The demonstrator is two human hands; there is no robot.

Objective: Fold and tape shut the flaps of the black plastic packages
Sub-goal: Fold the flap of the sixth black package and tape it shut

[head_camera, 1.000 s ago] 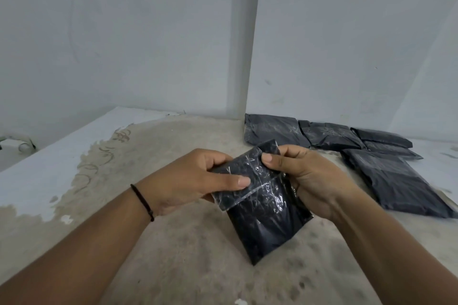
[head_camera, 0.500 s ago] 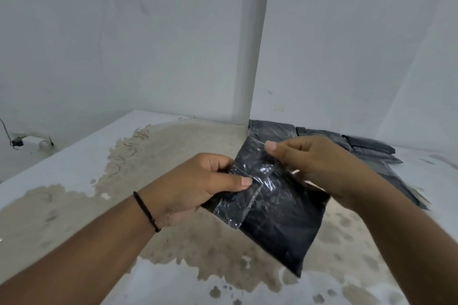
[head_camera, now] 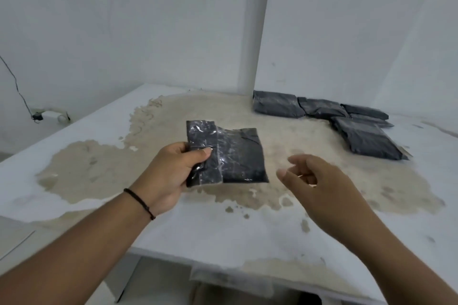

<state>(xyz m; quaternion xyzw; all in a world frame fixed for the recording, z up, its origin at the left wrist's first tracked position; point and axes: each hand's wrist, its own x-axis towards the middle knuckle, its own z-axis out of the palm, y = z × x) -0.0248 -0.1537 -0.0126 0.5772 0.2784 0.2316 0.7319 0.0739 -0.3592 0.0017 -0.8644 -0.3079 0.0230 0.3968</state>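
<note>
My left hand [head_camera: 171,171] grips the left edge of a black plastic package [head_camera: 238,156], thumb on top, holding it above the table. Clear tape runs down its folded left flap and shines. My right hand [head_camera: 319,181] hovers to the right of the package with loosely curled fingers, holding nothing and apart from it. Several other black packages [head_camera: 322,109] lie in a row at the back right of the table, the nearest one [head_camera: 366,138] lying flat in front of the others.
The white table [head_camera: 104,131] has a large worn beige patch in the middle. Its front edge runs below my arms, with a dark gap under it. Walls and a white column [head_camera: 255,32] close the back. A cable [head_camera: 17,86] hangs at far left.
My right hand let go of the package and drew back to the right. My left hand turned the package level and now holds it alone. The camera tilted down and back.
</note>
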